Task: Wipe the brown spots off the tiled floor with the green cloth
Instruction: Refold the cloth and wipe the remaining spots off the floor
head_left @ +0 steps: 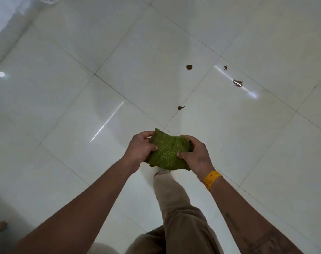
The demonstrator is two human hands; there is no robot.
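Cloth [167,151] between hands; 4 spots [189,67] ahead.

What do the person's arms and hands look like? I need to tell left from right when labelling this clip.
Both forearms are bare, with no sleeves and no gloves. The right hand has a yellow band at its wrist, a small dark marking on its back and dark tattoo-like markings along the forearm. The left hand and its wrist wear nothing.
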